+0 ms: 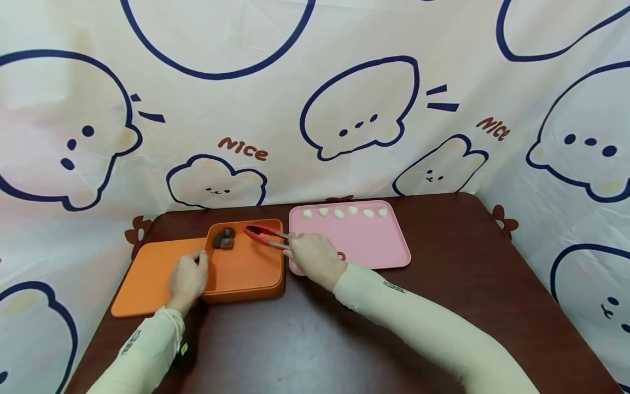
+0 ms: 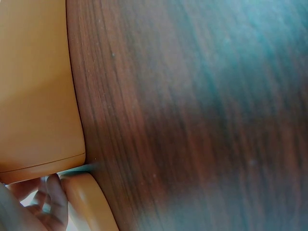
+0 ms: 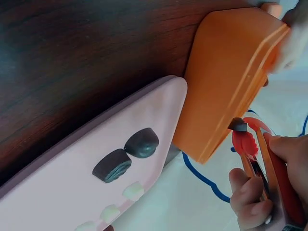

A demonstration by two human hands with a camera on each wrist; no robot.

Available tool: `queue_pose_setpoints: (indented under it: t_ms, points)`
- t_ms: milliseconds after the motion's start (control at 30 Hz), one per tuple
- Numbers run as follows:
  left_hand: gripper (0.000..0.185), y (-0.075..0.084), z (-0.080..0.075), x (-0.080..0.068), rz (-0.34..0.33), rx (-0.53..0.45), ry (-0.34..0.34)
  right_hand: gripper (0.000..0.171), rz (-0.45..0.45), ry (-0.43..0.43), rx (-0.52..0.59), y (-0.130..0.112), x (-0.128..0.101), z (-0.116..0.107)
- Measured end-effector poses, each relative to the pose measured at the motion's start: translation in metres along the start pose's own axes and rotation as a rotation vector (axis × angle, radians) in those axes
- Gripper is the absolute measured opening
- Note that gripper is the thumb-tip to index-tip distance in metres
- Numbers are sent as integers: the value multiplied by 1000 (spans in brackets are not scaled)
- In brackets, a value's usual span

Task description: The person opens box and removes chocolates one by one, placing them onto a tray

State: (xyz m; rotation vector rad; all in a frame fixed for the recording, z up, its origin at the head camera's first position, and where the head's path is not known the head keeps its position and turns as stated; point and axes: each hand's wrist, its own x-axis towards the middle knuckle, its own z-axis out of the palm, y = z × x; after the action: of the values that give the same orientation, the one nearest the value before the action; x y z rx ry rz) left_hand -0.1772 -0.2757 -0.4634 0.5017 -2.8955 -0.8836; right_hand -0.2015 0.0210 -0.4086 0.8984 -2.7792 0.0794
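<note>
From my end, the tongs (image 1: 264,236) are red with silvery metal arms and scalloped tips, and the right hand (image 1: 314,257) has its fingers curled round the handle end, with the tips nearly together and pointing left over the back of the orange tray (image 1: 246,268). There's a small dark lump (image 1: 224,238) sitting in that tray's far left corner, just beside the tong tips but not touching as far as I can see. The left hand (image 1: 188,278) rests at the tray's left rim, where it overlaps the flat orange board (image 1: 147,279); whether its fingers actually grip the rim, I can't tell. The right wrist cam shows something the head cam misses: two dark pieces (image 3: 126,154) on the pink tray (image 3: 72,192). Head view only shows white bits (image 1: 344,212) along the far edge. Left wrist cam is mostly brown table (image 2: 192,115).
</note>
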Motion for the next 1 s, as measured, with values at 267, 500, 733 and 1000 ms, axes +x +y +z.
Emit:
queue_pose_setpoints:
  t_ms: [267,500,733,1000]
  points:
    - [52,0,1,-2,1,7,-6,29,75,68,63,16,-20,-11]
    - [53,0,0,-2,-2,-4,-3,26,115,79,174,32,-38,-20]
    - [51,-3,2,-2,0,7,-2,22,144,90,231,49,-55,-24]
    - [53,-2,1,-1,-4,-1,0,21,212,48,302,69,-71,-24]
